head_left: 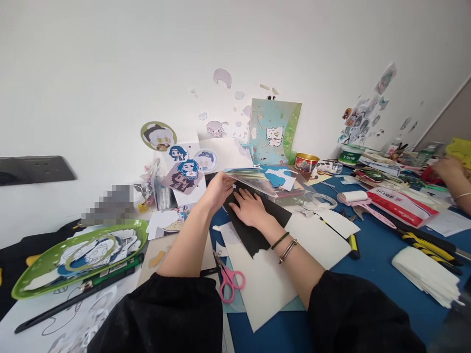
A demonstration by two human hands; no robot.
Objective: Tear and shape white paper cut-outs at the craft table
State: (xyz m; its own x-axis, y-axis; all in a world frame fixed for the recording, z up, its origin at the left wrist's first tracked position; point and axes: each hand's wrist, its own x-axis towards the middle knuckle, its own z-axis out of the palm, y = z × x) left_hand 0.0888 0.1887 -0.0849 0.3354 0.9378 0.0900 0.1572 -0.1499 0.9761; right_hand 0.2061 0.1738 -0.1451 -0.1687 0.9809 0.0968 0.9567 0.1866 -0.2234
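My left hand (218,189) pinches the near edge of a clear plastic sleeve (253,179) that holds blue and white paper cut-outs, lifted slightly above the table. My right hand (251,208) lies flat, palm down, on a black sheet of paper (257,234) with a jagged lower edge. The black sheet rests on a white sheet (272,279). Bracelets circle my right wrist. Both sleeves are black.
Pink-handled scissors (228,279) lie by my left forearm. A green tray (73,255) with cut-outs sits at left, a pink lint roller (358,202), yellow cutters (429,242) and a stack of white sheets (427,274) at right. Another person's hand (451,171) works at far right.
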